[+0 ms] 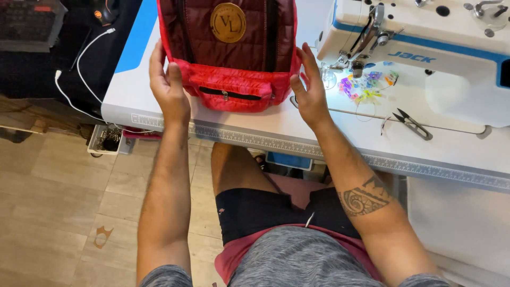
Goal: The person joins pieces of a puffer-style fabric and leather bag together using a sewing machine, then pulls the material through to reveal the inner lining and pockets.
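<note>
A quilted backpack (228,48), dark maroon with bright red trim and a round tan patch, lies on the white sewing table (255,127). Its red front pocket with a black zipper faces me. My left hand (167,85) presses against the backpack's left side, thumb on the red pocket. My right hand (309,87) is at the backpack's right edge, fingers spread and only lightly touching or just off it.
A white sewing machine (425,48) stands at the right, its lamp lit over several coloured clips (364,85). Thread snips (411,123) lie near the table's front edge, which carries a ruler strip. White cables (79,69) hang at the left. A small tray (109,139) sits under the table's corner.
</note>
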